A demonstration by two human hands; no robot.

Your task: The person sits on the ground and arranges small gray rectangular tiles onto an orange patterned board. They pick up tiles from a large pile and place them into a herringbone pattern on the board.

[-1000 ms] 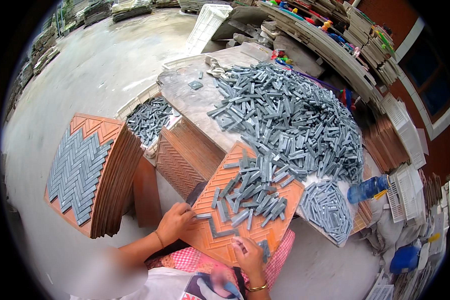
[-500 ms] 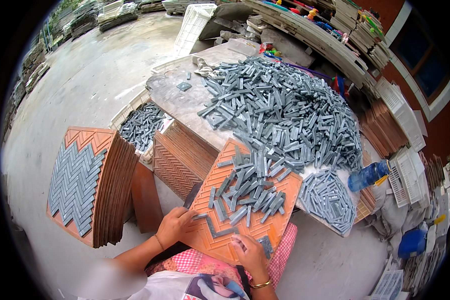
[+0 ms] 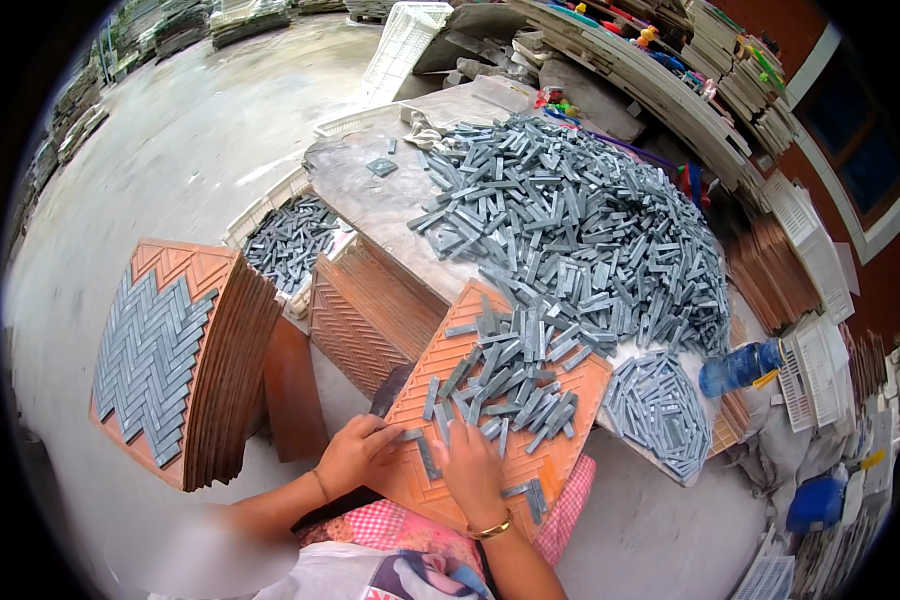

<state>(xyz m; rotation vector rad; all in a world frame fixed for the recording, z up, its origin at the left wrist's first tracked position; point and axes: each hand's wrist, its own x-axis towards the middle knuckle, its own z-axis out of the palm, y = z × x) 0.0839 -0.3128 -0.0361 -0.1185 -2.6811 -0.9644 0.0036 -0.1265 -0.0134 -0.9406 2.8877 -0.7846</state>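
Note:
A terracotta-coloured panel (image 3: 425,492) with a raised herringbone pattern rests across my lap. Loose grey stone strips (image 3: 525,385) lie heaped on its far part. At the panel's left edge, my left hand (image 3: 355,456) is closed, with a short grey stone strip (image 3: 411,434) at its fingertips. My right hand (image 3: 473,472) is over the middle of the panel, its fingers stretched toward the near side of the loose strips, apart at the tips. One strip (image 3: 429,458) sits in a groove between the hands. A few more strips (image 3: 536,498) are set near the right corner.
A large heap of grey strips (image 3: 580,230) covers the table (image 3: 355,185) ahead. To the left stands a stack of panels (image 3: 235,380), its top one filled with strips. A crate (image 3: 238,232) of strips, another panel stack (image 3: 370,315) and a blue bottle (image 3: 738,368) are nearby.
My right hand has moved forward and left from the panel's near side to the loose strips. My left hand has stayed at the left edge. The view has shifted slightly.

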